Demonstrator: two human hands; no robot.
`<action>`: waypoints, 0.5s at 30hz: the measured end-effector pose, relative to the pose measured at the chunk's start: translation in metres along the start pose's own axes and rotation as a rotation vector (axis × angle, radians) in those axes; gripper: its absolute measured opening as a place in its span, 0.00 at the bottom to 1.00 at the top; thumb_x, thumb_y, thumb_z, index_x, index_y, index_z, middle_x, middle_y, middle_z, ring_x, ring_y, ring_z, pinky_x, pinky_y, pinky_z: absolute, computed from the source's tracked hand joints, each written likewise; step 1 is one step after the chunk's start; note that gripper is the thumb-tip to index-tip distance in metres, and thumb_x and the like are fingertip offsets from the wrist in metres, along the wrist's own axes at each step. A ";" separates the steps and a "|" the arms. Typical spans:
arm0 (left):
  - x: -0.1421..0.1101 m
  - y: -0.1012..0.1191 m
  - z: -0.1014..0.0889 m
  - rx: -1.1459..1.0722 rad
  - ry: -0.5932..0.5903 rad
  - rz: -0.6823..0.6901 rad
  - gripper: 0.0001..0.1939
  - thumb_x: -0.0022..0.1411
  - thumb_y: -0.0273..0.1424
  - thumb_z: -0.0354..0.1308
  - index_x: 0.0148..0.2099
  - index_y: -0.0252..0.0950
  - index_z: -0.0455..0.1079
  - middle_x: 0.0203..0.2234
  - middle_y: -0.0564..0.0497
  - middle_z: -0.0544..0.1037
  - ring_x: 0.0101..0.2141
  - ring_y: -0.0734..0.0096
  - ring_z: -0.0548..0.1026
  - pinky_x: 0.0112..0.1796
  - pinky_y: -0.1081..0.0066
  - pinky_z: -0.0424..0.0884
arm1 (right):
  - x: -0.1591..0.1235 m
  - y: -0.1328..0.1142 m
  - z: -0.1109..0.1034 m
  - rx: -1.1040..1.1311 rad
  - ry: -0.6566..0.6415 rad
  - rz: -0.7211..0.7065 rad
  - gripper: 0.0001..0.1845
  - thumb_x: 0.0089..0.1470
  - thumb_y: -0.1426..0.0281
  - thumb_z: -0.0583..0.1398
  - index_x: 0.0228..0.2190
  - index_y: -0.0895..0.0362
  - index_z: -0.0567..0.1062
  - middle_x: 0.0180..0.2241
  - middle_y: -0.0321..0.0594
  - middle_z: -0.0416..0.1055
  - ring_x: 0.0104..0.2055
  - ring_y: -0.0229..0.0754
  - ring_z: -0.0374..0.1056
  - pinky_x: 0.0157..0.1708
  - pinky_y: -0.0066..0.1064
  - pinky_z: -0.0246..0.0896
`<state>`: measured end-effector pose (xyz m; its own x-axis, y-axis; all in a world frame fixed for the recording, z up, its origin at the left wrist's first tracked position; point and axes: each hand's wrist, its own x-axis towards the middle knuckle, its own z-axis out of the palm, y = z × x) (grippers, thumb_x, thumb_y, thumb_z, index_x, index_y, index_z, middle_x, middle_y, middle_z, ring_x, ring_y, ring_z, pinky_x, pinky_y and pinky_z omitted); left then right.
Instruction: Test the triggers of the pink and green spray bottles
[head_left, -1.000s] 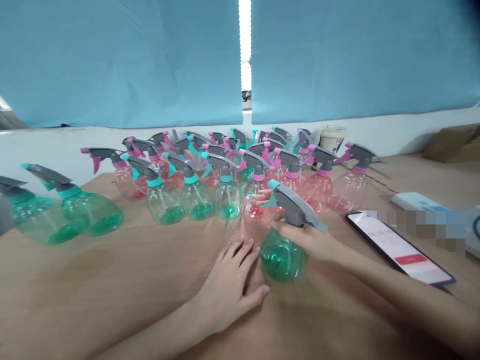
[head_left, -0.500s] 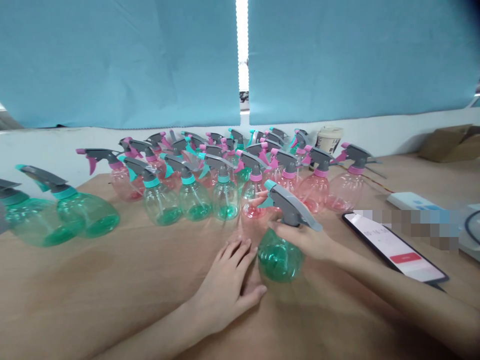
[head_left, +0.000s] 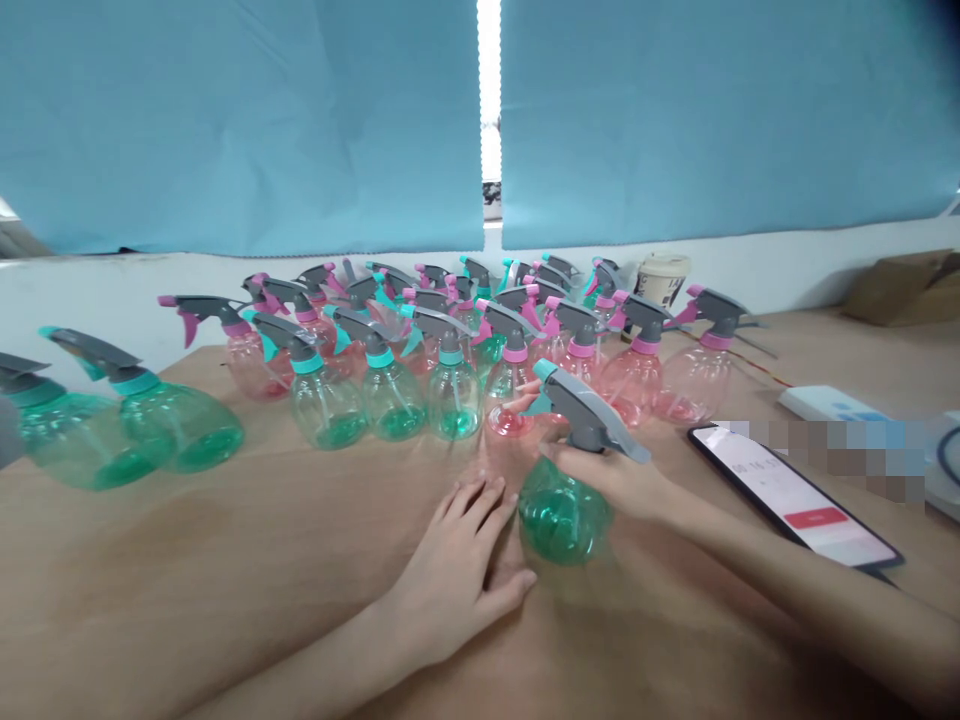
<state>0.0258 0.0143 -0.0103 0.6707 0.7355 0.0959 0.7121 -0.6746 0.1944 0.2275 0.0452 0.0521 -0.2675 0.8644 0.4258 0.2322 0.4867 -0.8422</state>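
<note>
My right hand (head_left: 600,475) is wrapped round the neck of a green spray bottle (head_left: 566,515) with a grey and teal trigger head. The bottle is tilted, and its lower body shows below my grip. Flat on the table just left of it lies my left hand (head_left: 465,565), palm down, fingers stretched out and holding nothing. Beyond my fingertips stands a pink spray bottle (head_left: 506,390), with a small green-tinted spray bottle (head_left: 454,395) beside it.
Several more pink and green spray bottles crowd the back of the wooden table (head_left: 300,570). Two larger green bottles (head_left: 184,430) stand at the left. A phone (head_left: 795,495) lies at the right, near a white box (head_left: 836,405). Behind are a paper cup (head_left: 660,280) and a cardboard box (head_left: 900,285).
The whole view has shifted slightly, so things sit a little further right. Both hands keep their places, my right hand still round the green spray bottle.
</note>
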 end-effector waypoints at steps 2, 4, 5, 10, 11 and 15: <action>0.000 0.000 0.000 -0.001 0.005 0.004 0.32 0.61 0.47 0.51 0.61 0.34 0.56 0.61 0.44 0.56 0.60 0.53 0.51 0.57 0.51 0.51 | 0.000 0.000 0.000 0.001 -0.002 0.008 0.13 0.41 0.76 0.53 0.32 0.51 0.65 0.23 0.30 0.63 0.23 0.34 0.60 0.23 0.27 0.57; 0.000 0.001 -0.001 -0.002 0.011 0.006 0.32 0.61 0.47 0.51 0.61 0.34 0.56 0.61 0.43 0.56 0.60 0.52 0.52 0.57 0.51 0.51 | -0.001 0.000 -0.001 -0.012 -0.005 0.017 0.15 0.41 0.76 0.53 0.34 0.51 0.65 0.24 0.30 0.64 0.22 0.34 0.60 0.23 0.26 0.57; 0.000 0.001 -0.001 -0.003 0.012 0.006 0.31 0.61 0.47 0.52 0.61 0.34 0.56 0.61 0.43 0.56 0.60 0.52 0.52 0.56 0.51 0.51 | -0.001 0.000 -0.001 -0.020 -0.011 0.020 0.15 0.41 0.77 0.53 0.35 0.51 0.65 0.24 0.30 0.64 0.21 0.33 0.59 0.22 0.26 0.56; -0.001 0.001 -0.002 -0.013 0.013 0.004 0.30 0.61 0.47 0.51 0.60 0.35 0.57 0.61 0.44 0.57 0.60 0.52 0.52 0.56 0.50 0.52 | -0.001 0.000 -0.001 0.019 -0.008 -0.013 0.13 0.42 0.75 0.53 0.34 0.52 0.65 0.30 0.33 0.69 0.27 0.35 0.65 0.25 0.26 0.60; -0.001 0.001 -0.002 -0.014 0.013 0.002 0.30 0.61 0.47 0.51 0.60 0.35 0.57 0.61 0.44 0.57 0.60 0.52 0.52 0.56 0.51 0.52 | 0.000 0.001 -0.001 0.032 -0.005 -0.019 0.12 0.43 0.75 0.53 0.33 0.52 0.65 0.32 0.33 0.69 0.29 0.35 0.66 0.26 0.26 0.60; 0.000 0.000 -0.001 -0.015 0.011 0.000 0.31 0.61 0.46 0.52 0.61 0.35 0.57 0.61 0.44 0.56 0.60 0.53 0.52 0.57 0.51 0.52 | 0.000 0.001 -0.001 0.016 -0.010 -0.012 0.09 0.42 0.76 0.53 0.29 0.53 0.65 0.27 0.31 0.67 0.24 0.33 0.61 0.22 0.25 0.58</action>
<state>0.0258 0.0144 -0.0088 0.6685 0.7360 0.1064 0.7087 -0.6739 0.2087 0.2288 0.0460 0.0512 -0.2798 0.8572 0.4323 0.2136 0.4946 -0.8425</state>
